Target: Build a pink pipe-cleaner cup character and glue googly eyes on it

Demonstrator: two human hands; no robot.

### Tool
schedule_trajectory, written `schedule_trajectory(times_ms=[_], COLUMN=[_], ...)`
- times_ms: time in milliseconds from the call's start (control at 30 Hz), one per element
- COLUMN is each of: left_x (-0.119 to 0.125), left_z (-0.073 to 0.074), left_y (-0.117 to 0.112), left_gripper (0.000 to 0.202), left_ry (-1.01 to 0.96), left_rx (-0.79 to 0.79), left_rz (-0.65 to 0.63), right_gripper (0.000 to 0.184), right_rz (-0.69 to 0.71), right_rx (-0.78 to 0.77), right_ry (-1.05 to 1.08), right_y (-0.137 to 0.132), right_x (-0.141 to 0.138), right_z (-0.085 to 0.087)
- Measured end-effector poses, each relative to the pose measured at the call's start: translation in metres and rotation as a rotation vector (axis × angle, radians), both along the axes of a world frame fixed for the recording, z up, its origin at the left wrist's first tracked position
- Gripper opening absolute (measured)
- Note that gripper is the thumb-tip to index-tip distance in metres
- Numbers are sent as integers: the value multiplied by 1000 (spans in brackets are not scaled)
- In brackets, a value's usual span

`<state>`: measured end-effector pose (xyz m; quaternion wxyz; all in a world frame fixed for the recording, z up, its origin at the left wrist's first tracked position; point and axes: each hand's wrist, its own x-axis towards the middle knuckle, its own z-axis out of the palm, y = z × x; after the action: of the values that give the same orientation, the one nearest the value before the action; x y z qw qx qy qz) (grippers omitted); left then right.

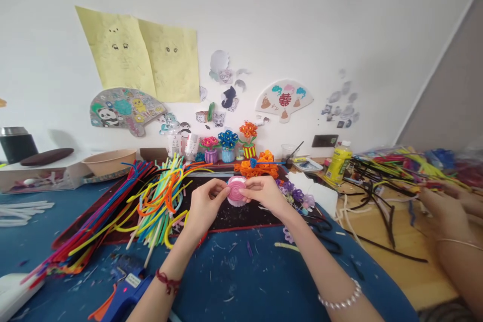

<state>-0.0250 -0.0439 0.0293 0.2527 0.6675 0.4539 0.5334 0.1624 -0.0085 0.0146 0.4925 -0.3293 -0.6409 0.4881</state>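
Observation:
Between my two hands, over the dark mat, is a round pink coiled pipe-cleaner piece (236,192), with a paler ribbed side below its flat spiral face. My left hand (205,205) pinches its left edge between thumb and fingers. On the opposite edge, my right hand (267,194) grips it the same way. Purple pipe-cleaner flowers (292,192) lie just right of my right hand. Behind the piece is a pile of orange pipe-cleaner shapes (251,167). A blue glue gun (130,287) rests near my left forearm.
Bundles of coloured pipe cleaners (160,201) spread over the left of the mat. Small potted pipe-cleaner flowers (228,147) stand along the wall. At right are a yellow bottle (338,162), black pipe cleaners (381,206) and another person's blurred hands (445,211).

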Motion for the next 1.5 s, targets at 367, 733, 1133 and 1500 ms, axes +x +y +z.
schedule_trajectory(times_ms=[367, 733, 1133, 1500], left_x=[-2, 0, 2, 1], left_z=[-1, -2, -3, -3], left_y=[1, 1, -1, -2], left_gripper=[21, 19, 16, 17], left_ry=[-41, 9, 31, -9], left_rx=[35, 40, 66, 65], left_rz=[69, 83, 83, 115], right_gripper=[52, 35, 37, 28], right_rz=[-69, -113, -134, -211], right_rx=[136, 196, 254, 391], right_ry=[6, -78, -137, -177], right_y=[-8, -9, -11, -4], right_x=[-9, -12, -9, -1], right_z=[0, -4, -2, -2])
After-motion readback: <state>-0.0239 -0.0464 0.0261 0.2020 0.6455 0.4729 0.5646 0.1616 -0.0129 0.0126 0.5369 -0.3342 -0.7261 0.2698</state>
